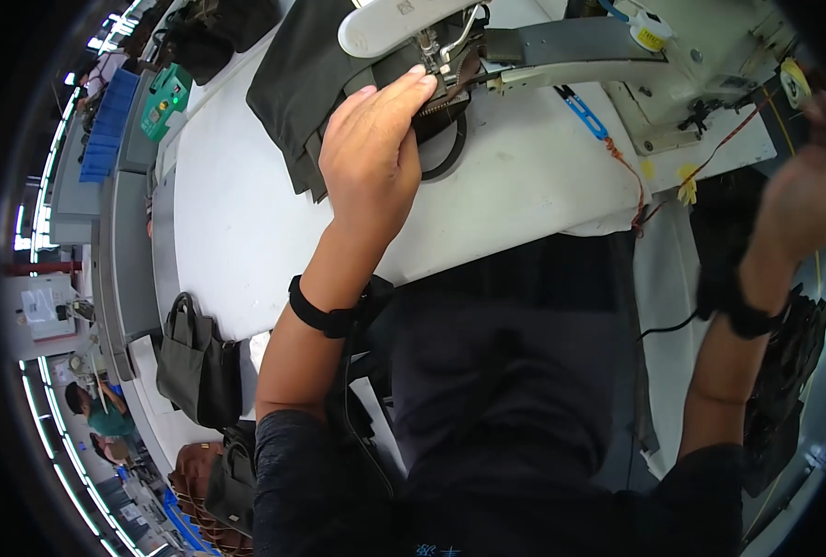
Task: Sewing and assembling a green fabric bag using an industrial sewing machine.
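Observation:
My left hand (371,158) rests on a dark olive fabric bag (292,93) at the needle area of a white sewing machine (380,23), its fingers extended beside the metal presser foot (431,51). A zipper and a dark loop handle (452,150) lie just right of those fingers. At the far right, my right hand (807,181) is raised beside the machine, near a small yellow-labelled object (793,79); motion blurs its fingers. Blue thread snips (580,109) on an orange cord lie on the white worktable (227,223).
A dark handbag (199,371) stands lower left, above brown and dark bags (204,483). A green device (162,102) and blue bins (106,125) line the left. Other people (102,413) appear at the far left. Dark material (770,399) hangs at lower right.

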Demonstrator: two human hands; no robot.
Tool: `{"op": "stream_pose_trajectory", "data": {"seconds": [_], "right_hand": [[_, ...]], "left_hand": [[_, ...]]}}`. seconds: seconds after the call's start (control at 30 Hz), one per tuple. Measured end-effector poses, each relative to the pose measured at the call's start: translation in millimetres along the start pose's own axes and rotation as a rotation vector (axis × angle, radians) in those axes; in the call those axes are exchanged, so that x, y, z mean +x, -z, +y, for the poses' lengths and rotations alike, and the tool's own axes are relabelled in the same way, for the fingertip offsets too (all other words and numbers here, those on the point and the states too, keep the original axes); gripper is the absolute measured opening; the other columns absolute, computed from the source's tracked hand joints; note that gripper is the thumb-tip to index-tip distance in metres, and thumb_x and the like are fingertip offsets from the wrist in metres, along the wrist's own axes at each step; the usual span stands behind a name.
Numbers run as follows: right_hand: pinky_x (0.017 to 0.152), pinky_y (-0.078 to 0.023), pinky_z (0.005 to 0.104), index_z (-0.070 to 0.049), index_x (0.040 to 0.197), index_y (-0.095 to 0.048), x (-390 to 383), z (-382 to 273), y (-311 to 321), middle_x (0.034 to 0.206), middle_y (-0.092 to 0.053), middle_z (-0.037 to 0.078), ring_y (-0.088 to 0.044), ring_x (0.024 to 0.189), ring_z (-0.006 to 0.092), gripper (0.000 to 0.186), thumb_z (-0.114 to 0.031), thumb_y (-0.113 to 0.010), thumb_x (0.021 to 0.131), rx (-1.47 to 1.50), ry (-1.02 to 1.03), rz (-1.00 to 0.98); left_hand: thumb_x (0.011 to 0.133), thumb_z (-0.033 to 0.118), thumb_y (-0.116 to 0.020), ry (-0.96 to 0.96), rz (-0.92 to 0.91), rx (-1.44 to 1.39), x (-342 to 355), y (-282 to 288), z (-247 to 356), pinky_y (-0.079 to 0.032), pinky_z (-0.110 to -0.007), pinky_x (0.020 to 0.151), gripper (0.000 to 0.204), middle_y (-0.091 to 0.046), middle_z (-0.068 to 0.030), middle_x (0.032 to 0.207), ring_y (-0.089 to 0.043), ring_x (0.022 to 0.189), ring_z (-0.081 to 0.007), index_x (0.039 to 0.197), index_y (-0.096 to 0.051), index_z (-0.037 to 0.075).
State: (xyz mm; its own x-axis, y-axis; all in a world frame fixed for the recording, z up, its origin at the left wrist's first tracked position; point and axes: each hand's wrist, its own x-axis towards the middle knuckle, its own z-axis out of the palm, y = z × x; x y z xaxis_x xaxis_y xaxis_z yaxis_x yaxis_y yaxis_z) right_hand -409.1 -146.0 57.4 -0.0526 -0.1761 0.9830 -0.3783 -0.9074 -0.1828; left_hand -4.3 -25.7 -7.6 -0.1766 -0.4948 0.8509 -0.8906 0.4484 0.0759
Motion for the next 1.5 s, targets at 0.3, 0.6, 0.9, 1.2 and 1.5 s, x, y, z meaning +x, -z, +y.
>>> {"op": "stream_pose_trajectory", "data": {"seconds": [0.3,0.6,0.9,1.2,1.5], "right_hand": [[0.081,-0.051,0.0404,0.003,0.086,-0.069,-45,-137,-211,0.083,-0.069,0.019,-0.065,0.087,0.0371,0.016,-0.010,-0.075,0.083,0.286,-0.582,-0.286],[0.074,-0.052,0.0421,0.000,0.079,-0.064,-72,-130,-233,0.087,-0.065,0.016,-0.064,0.083,0.0304,0.016,-0.011,-0.072,0.086,-0.209,-0.182,-0.162],[0.061,-0.045,0.0201,-0.004,0.106,-0.073,-93,-173,-193,0.085,-0.071,0.001,-0.057,0.067,0.0052,0.020,-0.021,-0.066,0.100,0.768,-1.359,-0.493],[0.056,-0.046,0.0235,-0.003,0.094,-0.069,-101,-182,-212,0.078,-0.068,0.003,-0.054,0.059,0.0064,0.015,-0.017,-0.067,0.098,0.984,-1.518,-0.178],[0.052,-0.041,0.0240,-0.007,0.080,-0.063,-93,-188,-217,0.068,-0.058,-0.002,-0.047,0.053,0.0057,0.019,-0.016,-0.068,0.096,1.063,-1.607,-0.069]], "left_hand": [[0.082,-0.013,-0.062,0.057,-0.044,0.001,-8,7,-5,-0.053,-0.040,0.098,0.038,-0.077,-0.0081,0.115,-0.073,0.105,-0.0231,0.112,-0.075,0.006],[0.080,-0.012,-0.062,0.072,-0.033,-0.045,-10,7,-11,-0.052,-0.040,0.099,0.039,-0.077,-0.0073,0.115,-0.072,0.105,-0.0222,0.111,-0.075,0.007],[0.080,-0.012,-0.058,0.041,-0.041,0.022,-18,6,-9,-0.050,-0.043,0.101,0.046,-0.074,-0.0083,0.123,-0.070,0.112,-0.0238,0.121,-0.069,0.006],[0.081,-0.011,-0.061,0.043,-0.091,0.093,-17,10,-3,-0.048,-0.042,0.102,0.046,-0.074,-0.0093,0.123,-0.070,0.114,-0.0215,0.122,-0.069,0.007],[0.083,-0.010,-0.062,0.032,-0.057,0.020,-7,17,-5,-0.051,-0.038,0.095,0.036,-0.077,-0.0079,0.111,-0.073,0.104,-0.0214,0.113,-0.072,0.006]]}}
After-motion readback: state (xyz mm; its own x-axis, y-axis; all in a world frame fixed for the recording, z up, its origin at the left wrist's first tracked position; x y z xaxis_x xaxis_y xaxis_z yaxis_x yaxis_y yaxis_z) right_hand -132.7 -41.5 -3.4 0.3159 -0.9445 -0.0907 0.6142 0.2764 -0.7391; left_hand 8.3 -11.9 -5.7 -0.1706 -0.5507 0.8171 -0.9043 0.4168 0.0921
